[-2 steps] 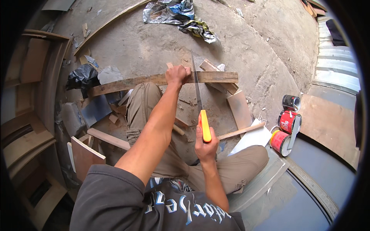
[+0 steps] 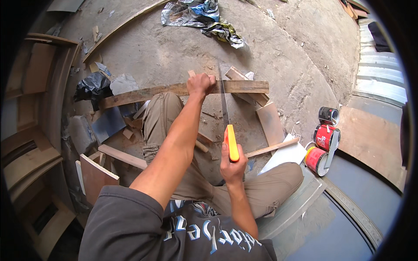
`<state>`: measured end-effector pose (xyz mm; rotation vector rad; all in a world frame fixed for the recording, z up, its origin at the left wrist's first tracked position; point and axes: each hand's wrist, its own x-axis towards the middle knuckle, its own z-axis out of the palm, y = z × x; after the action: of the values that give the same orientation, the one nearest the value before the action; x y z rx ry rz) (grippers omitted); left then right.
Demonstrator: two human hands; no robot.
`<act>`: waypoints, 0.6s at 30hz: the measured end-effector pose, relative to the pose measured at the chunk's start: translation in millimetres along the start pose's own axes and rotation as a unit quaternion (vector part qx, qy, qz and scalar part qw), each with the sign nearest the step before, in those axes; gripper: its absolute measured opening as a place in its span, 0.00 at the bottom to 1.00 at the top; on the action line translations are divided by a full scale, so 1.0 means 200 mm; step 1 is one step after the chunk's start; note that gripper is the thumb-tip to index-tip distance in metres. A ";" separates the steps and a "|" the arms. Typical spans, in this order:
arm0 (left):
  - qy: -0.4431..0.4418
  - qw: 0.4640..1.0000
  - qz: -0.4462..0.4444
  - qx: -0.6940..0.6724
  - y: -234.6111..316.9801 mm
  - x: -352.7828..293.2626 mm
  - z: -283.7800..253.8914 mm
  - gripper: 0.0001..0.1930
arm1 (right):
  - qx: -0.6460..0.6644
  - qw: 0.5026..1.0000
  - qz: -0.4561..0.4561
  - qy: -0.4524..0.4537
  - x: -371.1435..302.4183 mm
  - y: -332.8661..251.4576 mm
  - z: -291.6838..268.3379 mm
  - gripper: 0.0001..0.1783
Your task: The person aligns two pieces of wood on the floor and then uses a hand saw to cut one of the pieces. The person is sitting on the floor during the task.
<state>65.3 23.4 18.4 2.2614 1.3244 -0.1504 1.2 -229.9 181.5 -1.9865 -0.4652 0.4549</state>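
My right hand (image 2: 232, 164) is closed around the yellow and orange handle of a hand saw (image 2: 231, 143). The saw's thin blade points away from me and crosses a long wooden plank (image 2: 152, 93) just right of my left hand. My left hand (image 2: 201, 84) is wrapped over that plank and grips it. The plank runs left to right over my left knee. Its right end lies on a short wood block (image 2: 238, 78) on the ground. The blade's teeth and the depth of any cut are too fine to make out.
Paint cans (image 2: 324, 137) stand at the right beside a plywood sheet (image 2: 370, 143). A wooden cabinet frame (image 2: 65, 87) is at the left. Wood offcuts (image 2: 270, 124) and a black plastic bag (image 2: 92, 88) lie around me. Crumpled foil sheeting (image 2: 191, 15) is on the far floor.
The saw blade's far tip has shifted very slightly to the right. Both hands stay nearly in place on the saw and the plank.
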 end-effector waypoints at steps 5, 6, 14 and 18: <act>0.008 1.000 0.011 -0.002 0.02 0.00 0.00 0.26 | -0.005 1.000 -0.010 0.005 -0.01 -0.02 -0.03 0.15; 0.008 1.000 0.009 -0.004 0.02 0.00 0.00 0.26 | -0.003 1.000 -0.005 0.003 0.01 -0.03 -0.03 0.15; -0.006 1.000 0.014 -0.004 0.01 0.00 0.00 0.27 | -0.029 0.999 -0.012 0.012 0.03 -0.08 -0.01 0.16; -0.009 1.000 0.011 -0.005 0.00 0.00 0.00 0.27 | -0.027 1.000 -0.002 -0.004 -0.01 -0.09 -0.06 0.15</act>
<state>65.4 22.4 18.2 2.2598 1.2877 -0.1565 3.8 -231.8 203.3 -2.0357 -0.4907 0.4525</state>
